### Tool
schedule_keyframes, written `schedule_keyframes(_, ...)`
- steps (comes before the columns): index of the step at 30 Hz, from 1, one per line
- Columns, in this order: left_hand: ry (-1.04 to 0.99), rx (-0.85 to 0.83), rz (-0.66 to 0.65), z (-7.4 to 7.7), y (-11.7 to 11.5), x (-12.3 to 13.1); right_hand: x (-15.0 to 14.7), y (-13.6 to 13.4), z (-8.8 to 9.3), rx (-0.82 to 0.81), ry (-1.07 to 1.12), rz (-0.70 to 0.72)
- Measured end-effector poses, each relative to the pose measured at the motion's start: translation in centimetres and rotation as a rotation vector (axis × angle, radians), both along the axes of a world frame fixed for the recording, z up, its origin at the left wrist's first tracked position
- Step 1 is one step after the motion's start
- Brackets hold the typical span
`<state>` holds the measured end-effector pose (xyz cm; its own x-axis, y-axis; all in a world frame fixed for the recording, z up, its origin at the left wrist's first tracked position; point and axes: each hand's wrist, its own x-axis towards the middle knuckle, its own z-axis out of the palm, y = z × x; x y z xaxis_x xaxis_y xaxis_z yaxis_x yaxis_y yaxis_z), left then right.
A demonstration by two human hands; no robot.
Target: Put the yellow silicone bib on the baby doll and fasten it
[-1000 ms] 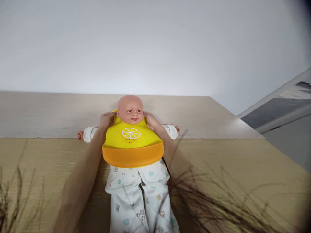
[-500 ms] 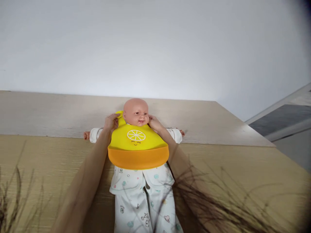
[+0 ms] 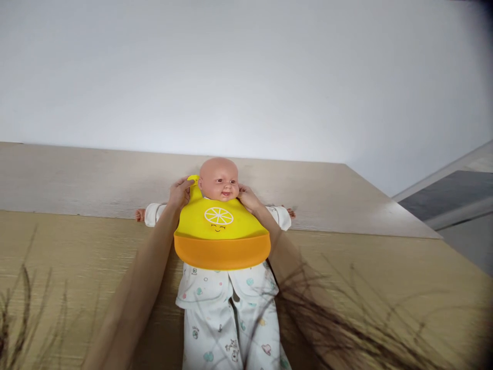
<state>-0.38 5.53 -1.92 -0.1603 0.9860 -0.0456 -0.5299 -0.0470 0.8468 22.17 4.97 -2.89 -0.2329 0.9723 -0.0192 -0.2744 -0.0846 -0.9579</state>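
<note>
A baby doll [image 3: 218, 176] in white printed clothes [image 3: 210, 329] lies on its back, arms spread out to the sides. Over its chest lies a yellow bib [image 3: 192, 218] with a citrus slice print, a smiling face and an orange catch pocket [image 3: 222, 253]. My left hand [image 3: 179, 192] is closed on the bib's neck strap beside the doll's head, and the strap's end sticks up past the fingers. On the other side, my right hand [image 3: 248, 198] is closed at the doll's cheek and neck; its fingertips are partly hidden, and so is whatever they hold there.
The doll rests on a wooden table [image 3: 346, 288] with a paler board [image 3: 77, 180] along its far side. A white wall [image 3: 231, 77] stands behind. Dark strands of hair [image 3: 327, 318] hang across the lower view.
The view has shifted slightly, so the doll and bib sit a little further right. My left fingers have moved slightly on the strap, whose end shows a bit more. The right hand keeps its place.
</note>
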Motion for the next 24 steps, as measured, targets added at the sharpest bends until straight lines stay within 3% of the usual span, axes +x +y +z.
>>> schedule_keyframes(11,0.106,0.003,0.105,-0.3,0.5,0.0,0.4,-0.3,0.4,0.022,-0.053,-0.024)
schedule_keyframes(18,0.114,-0.007,0.007,-0.9,0.7,-0.4,0.3,0.0,0.1,0.032,-0.062,-0.042)
schedule_keyframes(24,0.125,-0.02,-0.001,-0.6,0.6,-0.6,0.3,0.0,0.2,0.043,-0.076,-0.057)
